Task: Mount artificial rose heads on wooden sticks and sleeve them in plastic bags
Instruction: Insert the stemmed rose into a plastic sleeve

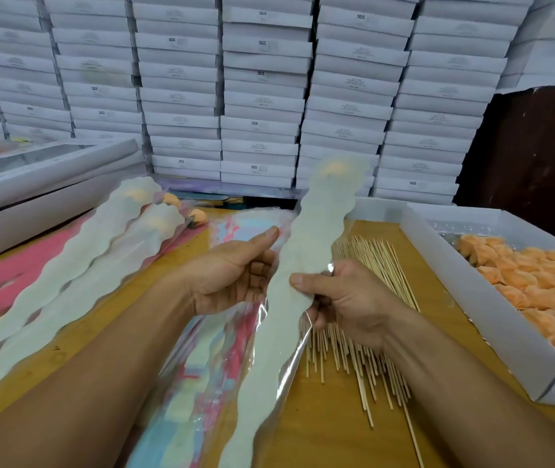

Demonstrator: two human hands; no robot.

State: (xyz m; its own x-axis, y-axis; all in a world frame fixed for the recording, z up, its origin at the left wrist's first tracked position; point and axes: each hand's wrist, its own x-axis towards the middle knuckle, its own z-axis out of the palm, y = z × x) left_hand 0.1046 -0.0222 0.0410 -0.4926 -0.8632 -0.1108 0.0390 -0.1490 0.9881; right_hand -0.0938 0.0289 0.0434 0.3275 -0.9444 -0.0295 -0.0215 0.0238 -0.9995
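sticks [367, 319] on table [320, 417], rose tray [465, 275] right, sleeved roses [77, 265] left

A wooden table [323, 413] is seen. On it, at right, a white tray [472, 298] of orange rose heads [539, 295] is set. Beside the tray, a loose pile of sticks [364, 349] is spread. At centre, coloured plastic bags [202, 366] are laid flat. At left, sleeved roses [77, 271] are laid side by side. A white box [33, 190] is placed at far left.
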